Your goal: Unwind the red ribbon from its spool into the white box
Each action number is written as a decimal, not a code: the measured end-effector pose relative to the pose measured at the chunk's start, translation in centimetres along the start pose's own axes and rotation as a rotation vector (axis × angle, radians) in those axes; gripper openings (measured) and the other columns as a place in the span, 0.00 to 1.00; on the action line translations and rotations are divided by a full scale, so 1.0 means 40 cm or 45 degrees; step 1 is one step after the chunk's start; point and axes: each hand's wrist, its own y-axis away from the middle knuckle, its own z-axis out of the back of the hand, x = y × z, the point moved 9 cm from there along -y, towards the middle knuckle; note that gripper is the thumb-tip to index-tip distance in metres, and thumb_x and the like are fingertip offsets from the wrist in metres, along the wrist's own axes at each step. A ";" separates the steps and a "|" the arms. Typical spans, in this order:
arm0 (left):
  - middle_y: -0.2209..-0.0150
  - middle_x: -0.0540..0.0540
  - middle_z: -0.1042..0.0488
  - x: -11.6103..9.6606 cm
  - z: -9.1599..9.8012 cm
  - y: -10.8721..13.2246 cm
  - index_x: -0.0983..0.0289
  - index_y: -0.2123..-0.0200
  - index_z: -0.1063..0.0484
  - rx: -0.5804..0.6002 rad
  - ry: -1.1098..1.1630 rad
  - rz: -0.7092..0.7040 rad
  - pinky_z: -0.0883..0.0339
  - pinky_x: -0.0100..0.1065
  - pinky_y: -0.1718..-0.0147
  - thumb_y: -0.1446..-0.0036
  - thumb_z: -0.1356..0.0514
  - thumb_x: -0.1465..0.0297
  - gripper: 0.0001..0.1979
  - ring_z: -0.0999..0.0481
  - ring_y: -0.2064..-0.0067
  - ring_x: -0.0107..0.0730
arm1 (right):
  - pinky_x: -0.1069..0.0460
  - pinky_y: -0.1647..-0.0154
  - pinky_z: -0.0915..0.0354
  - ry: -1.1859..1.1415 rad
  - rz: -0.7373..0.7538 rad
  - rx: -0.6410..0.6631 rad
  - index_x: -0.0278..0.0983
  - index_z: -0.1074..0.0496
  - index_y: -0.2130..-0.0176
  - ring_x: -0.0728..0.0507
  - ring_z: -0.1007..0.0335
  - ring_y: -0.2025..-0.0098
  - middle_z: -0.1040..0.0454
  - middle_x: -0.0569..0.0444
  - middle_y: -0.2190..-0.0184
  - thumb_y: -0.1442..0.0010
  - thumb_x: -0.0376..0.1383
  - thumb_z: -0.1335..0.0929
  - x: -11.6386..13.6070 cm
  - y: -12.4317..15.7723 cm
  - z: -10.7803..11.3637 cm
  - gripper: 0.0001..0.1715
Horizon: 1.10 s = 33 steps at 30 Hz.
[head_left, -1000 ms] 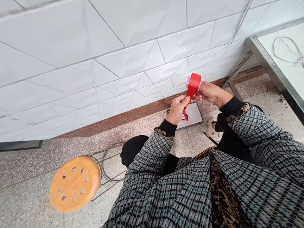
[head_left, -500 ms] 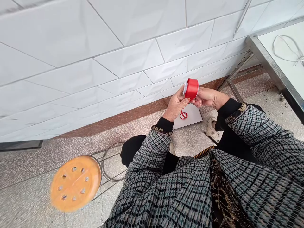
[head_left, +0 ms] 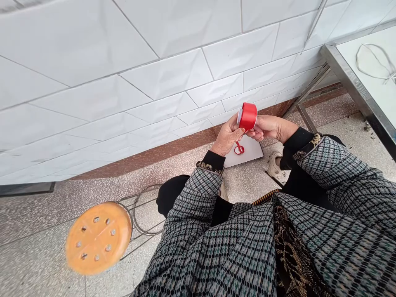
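Note:
A spool of wide, shiny red ribbon (head_left: 248,116) with a pale rim is held up in front of the tiled wall. My left hand (head_left: 230,134) grips it from the left, with the thumb pressed at its lower edge. My right hand (head_left: 268,126) is closed against the spool's right side; its thumb and the inner fingertips are partly hidden. Below my left hand hangs a narrow red ribbon tail (head_left: 239,149), which ends in loose loops over a flat white box or board (head_left: 252,153) on the floor.
To the left stands a round orange stool (head_left: 99,239) with holes in its seat and thin metal legs. At right, a metal-framed table (head_left: 359,78) carries a loop of pale cable (head_left: 375,62). A white tiled wall (head_left: 185,74) rises close in front.
The spool and my left hand have shifted very slightly left, and the spool has turned a little. My right hand stays at its right side.

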 end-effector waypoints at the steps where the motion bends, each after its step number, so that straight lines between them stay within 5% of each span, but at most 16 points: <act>1: 0.79 0.41 0.31 -0.001 0.002 0.000 0.61 0.57 0.23 -0.013 0.009 -0.007 0.48 0.28 0.80 0.55 0.18 0.46 0.33 0.43 0.82 0.18 | 0.59 0.83 0.52 0.068 -0.025 -0.064 0.35 0.30 0.67 0.55 0.55 0.84 0.38 0.61 0.81 0.26 0.39 0.34 0.003 0.005 0.003 0.16; 6: 0.84 0.38 0.42 -0.001 0.009 0.005 0.60 0.55 0.21 -0.072 0.029 -0.007 0.48 0.30 0.80 0.56 0.18 0.44 0.35 0.46 0.82 0.20 | 0.54 0.70 0.37 0.783 0.176 -0.645 0.35 0.27 0.60 0.47 0.31 0.74 0.24 0.54 0.73 0.33 0.32 0.31 0.095 0.058 0.074 0.02; 10: 0.84 0.36 0.42 0.003 0.007 0.009 0.60 0.58 0.22 -0.099 0.021 0.028 0.29 0.31 0.67 0.53 0.20 0.42 0.32 0.45 0.80 0.20 | 0.47 0.56 0.32 1.519 0.388 -1.050 0.34 0.25 0.47 0.35 0.20 0.56 0.16 0.42 0.59 0.32 0.35 0.31 0.170 0.102 0.091 0.14; 14: 0.83 0.36 0.40 0.008 0.021 0.009 0.60 0.55 0.22 -0.243 -0.025 0.048 0.24 0.34 0.54 0.45 0.22 0.47 0.27 0.39 0.79 0.21 | 0.43 0.52 0.31 1.725 0.335 -1.231 0.31 0.27 0.43 0.28 0.19 0.50 0.17 0.33 0.54 0.26 0.35 0.36 0.172 0.109 0.137 0.17; 20: 0.72 0.47 0.26 -0.034 0.040 0.022 0.61 0.71 0.26 -0.433 -0.247 -0.165 0.34 0.31 0.64 0.41 0.24 0.52 0.22 0.31 0.69 0.25 | 0.38 0.44 0.29 1.541 0.484 -1.255 0.32 0.28 0.43 0.27 0.22 0.46 0.21 0.38 0.60 0.22 0.39 0.37 0.175 0.112 0.218 0.17; 26: 0.77 0.44 0.36 -0.043 0.030 0.035 0.59 0.68 0.26 -0.447 -0.239 -0.168 0.43 0.31 0.73 0.34 0.30 0.50 0.20 0.40 0.75 0.25 | 0.35 0.41 0.29 1.531 0.442 -1.271 0.31 0.27 0.45 0.26 0.23 0.45 0.21 0.37 0.60 0.23 0.39 0.37 0.160 0.098 0.252 0.17; 33: 0.74 0.46 0.32 -0.060 0.024 0.041 0.61 0.70 0.26 -0.487 -0.291 -0.150 0.40 0.31 0.71 0.33 0.29 0.57 0.18 0.36 0.73 0.24 | 0.42 0.49 0.29 1.314 0.448 -1.260 0.35 0.27 0.52 0.30 0.22 0.50 0.21 0.42 0.65 0.27 0.35 0.34 0.166 0.114 0.254 0.08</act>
